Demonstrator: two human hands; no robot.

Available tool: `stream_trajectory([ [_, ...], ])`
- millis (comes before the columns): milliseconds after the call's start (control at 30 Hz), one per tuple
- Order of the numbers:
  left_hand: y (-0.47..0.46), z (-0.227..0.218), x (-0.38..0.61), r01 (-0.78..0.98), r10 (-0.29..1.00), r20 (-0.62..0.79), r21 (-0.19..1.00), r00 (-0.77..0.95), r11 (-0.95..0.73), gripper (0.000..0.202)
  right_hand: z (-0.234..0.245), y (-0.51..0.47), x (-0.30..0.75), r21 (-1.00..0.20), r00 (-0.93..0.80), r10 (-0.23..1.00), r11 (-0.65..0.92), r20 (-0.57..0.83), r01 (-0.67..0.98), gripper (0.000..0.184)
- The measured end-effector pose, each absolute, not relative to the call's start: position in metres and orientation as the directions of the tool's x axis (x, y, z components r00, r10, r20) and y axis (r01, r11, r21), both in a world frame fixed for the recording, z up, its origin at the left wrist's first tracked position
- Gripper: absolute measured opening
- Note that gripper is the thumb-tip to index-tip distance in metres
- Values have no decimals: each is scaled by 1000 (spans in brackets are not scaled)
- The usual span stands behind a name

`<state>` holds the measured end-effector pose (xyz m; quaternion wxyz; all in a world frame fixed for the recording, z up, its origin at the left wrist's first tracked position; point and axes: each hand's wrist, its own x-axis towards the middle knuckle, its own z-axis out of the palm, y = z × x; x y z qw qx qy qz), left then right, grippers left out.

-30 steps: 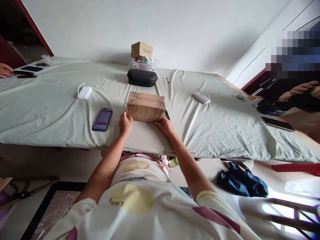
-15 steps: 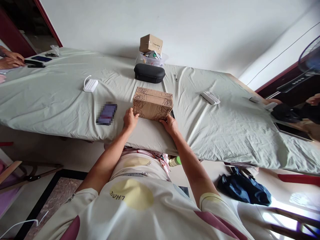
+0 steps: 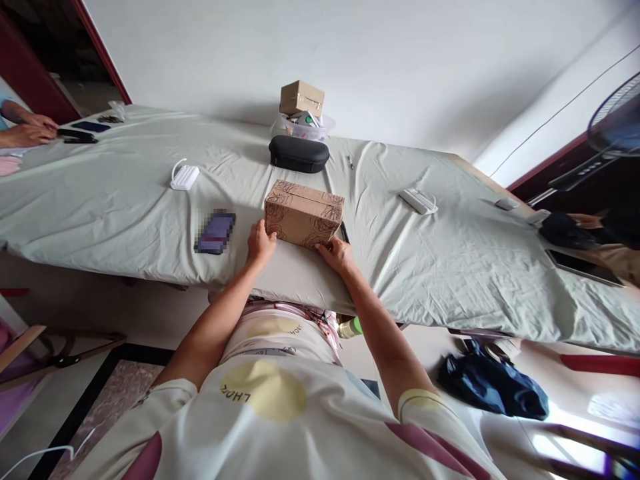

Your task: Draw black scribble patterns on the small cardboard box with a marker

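Head view: cardboard box [image 3: 303,212] is sitting on the cloth-covered desk [image 3: 450,240], in front of the wearer; long axis is running L–R, R end angling slightly nearer the body. Left grip [image 3: 263,243] is closing on box's near L lower corner, thumb showing at front face; fingers behind partly hidden. Right grip [image 3: 337,254] is holding near R lower corner, thumb and fingers bent approx. shut there; exact finger contact can't be told. Box is lying between and just beyond both grips, neither being nearer. Whether its base is bearing fully on cloth: can't tell.

Re surroundings: phone [image 3: 215,231] is lying L of box; black case [image 3: 299,155] is lying just beyond it; white charger [image 3: 419,201] is lying well to its R. Dark item [image 3: 345,233] is showing at box's R end, mostly hidden, unident.
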<state>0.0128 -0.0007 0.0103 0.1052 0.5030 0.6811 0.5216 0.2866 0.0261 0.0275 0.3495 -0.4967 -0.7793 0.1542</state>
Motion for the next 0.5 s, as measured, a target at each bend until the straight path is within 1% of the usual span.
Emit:
stream_trajectory([
  [67,0,10,12,551,782,384,832,-491,-63,53,34,20,286,-592,-329,868,494,372,636,58],
  [133,1,10,11,537,791,389,839,-473,-91,69,40,14,284,-578,-418,834,551,360,602,67],
  [200,1,11,9,536,805,407,834,-432,-134,76,44,9,281,-554,-512,788,610,342,567,73],
  [267,2,11,9,545,810,435,820,-394,-175,73,47,5,277,-533,-581,744,655,330,536,77],
  [400,1,10,14,587,831,485,768,-272,-256,47,48,-1,268,-520,-658,671,719,342,462,77],
  [467,0,11,16,601,822,522,740,-227,-303,40,47,-1,268,-520,-624,683,716,380,466,74],
  [500,-1,12,17,604,810,542,729,-223,-322,41,46,-1,270,-522,-569,708,700,418,487,72],
])
